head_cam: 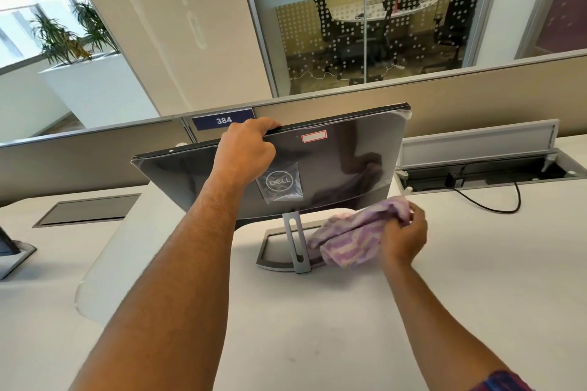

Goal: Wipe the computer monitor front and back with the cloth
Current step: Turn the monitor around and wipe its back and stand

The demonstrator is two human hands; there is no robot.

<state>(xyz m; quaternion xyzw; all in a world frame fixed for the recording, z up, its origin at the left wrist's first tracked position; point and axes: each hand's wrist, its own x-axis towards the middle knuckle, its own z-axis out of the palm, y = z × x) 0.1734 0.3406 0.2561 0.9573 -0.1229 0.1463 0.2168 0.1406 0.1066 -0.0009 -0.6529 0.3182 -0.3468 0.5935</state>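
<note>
Left hand (244, 149) clenched the Dell monitor's (317, 168) top edge, right hand (403, 238) clutched the cloth (355, 235); yanking could've tipped its stand (295, 244).

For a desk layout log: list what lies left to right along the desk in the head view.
Grey recessed desk hatch → left hand gripping the dark Dell monitor → purple-and-white patterned cloth → right hand → black cable.

A computer monitor (317, 165) stands on its stand (293, 241) mid-tabletop (317, 311), its back facing the viewer. The left hand (244, 152) grips its top edge; the right hand (403, 235) holds a cloth (355, 232) at its lower right corner. Behind runs a partition (476, 105), with a cable tray (492, 165) to the right.
</note>
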